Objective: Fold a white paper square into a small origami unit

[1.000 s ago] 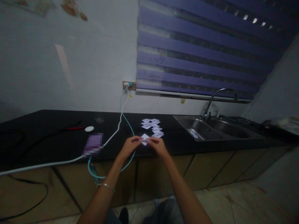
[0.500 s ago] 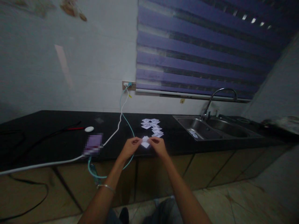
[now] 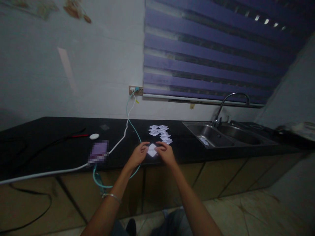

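A small white folded paper [image 3: 152,150] shows as a diamond with a crease across its middle, close to the front edge of the black counter. My left hand [image 3: 139,153] is at its left corner, thumb and fingers closed on that edge. From the other side my right hand [image 3: 165,151] pinches the right corner between thumb and fingers. Just beyond my hands lie several similar folded white papers [image 3: 158,130], some overlapping, in a rough cluster.
A double steel sink [image 3: 209,136] with a curved tap [image 3: 233,95] is set into the counter at right. On the left lie a white oval object [image 3: 94,136], a blurred purple item [image 3: 98,151] and a white cable [image 3: 120,141]. A teal cable [image 3: 135,128] runs down past my left hand.
The paper in my hands now lies flatter and shows a fuller diamond with a crease across it. My left fingers have lifted and spread a little; the other papers stay put.
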Demonstrator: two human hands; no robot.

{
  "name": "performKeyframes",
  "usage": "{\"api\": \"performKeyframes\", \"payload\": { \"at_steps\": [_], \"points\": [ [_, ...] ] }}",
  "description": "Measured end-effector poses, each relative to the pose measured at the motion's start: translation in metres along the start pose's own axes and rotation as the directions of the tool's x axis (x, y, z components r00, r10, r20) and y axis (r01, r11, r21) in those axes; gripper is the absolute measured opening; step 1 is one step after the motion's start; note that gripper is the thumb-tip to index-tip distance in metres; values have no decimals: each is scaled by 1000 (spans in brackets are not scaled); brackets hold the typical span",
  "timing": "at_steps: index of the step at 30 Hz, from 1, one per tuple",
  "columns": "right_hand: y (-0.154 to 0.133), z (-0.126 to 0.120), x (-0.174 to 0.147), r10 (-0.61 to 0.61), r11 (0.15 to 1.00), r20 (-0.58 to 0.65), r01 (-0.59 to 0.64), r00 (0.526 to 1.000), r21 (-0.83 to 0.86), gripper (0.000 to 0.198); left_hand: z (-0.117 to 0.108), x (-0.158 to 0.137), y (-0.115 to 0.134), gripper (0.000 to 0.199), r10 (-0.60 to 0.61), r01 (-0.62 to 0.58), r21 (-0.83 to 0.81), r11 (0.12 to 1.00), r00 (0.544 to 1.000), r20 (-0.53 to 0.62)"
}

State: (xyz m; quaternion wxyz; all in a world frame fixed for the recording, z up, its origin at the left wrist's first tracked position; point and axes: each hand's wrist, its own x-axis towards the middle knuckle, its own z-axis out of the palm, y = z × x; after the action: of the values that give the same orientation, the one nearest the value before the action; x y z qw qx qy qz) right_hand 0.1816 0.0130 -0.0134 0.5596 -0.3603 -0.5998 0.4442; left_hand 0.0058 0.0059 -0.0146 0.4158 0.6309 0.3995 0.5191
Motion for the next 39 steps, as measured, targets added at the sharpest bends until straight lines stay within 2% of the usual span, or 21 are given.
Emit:
{"api": "performKeyframes", "payload": {
  "at_steps": [4, 8, 11, 15, 26, 29, 31, 35, 37, 39],
  "points": [
    [2, 0, 3, 51, 999, -30, -52, 998, -13, 34, 0, -1, 2, 35, 3, -2, 23, 1000, 1000, -16],
    [7, -1, 7, 73, 997, -24, -74, 997, -31, 29, 2, 1, 6, 41, -37, 38, 26, 999, 999, -36],
    [8, 0, 6, 56, 998, -9, -56, 998, -41, 27, 2, 2, 8, 41, -67, 66, 38, 997, 997, 23],
    [4, 2, 4, 63, 996, -11, -63, 998, -59, 26, 2, 1, 10, 37, 6, -17, 113, 993, 995, 102],
    [4, 6, 4, 81, 988, -20, -82, 997, -127, 28, 5, -2, 4, 38, 13, -18, 163, 986, 999, 31],
    [2, 6, 3, 41, 989, -50, -48, 998, -141, 29, 5, -3, 10, 37, 35, -42, 122, 992, 998, 58],
    [0, 5, 3, -34, 988, -83, 21, 996, -150, 27, 3, -5, 16, 35, 42, -48, 90, 995, 997, 63],
    [-2, 4, 3, -201, 959, -155, 162, 967, -232, 21, -2, -5, 19, 35, 39, -39, 60, 997, 999, -3],
    [-3, 4, 3, -198, 959, -156, 159, 968, -235, 21, -3, -5, 15, 38, 23, -22, 56, 998, 999, -24],
    [-3, 5, 2, -144, 975, -135, 117, 980, -190, 25, -3, -4, 12, 41, -2, 3, 54, 999, 1000, -21]
  ]
}}
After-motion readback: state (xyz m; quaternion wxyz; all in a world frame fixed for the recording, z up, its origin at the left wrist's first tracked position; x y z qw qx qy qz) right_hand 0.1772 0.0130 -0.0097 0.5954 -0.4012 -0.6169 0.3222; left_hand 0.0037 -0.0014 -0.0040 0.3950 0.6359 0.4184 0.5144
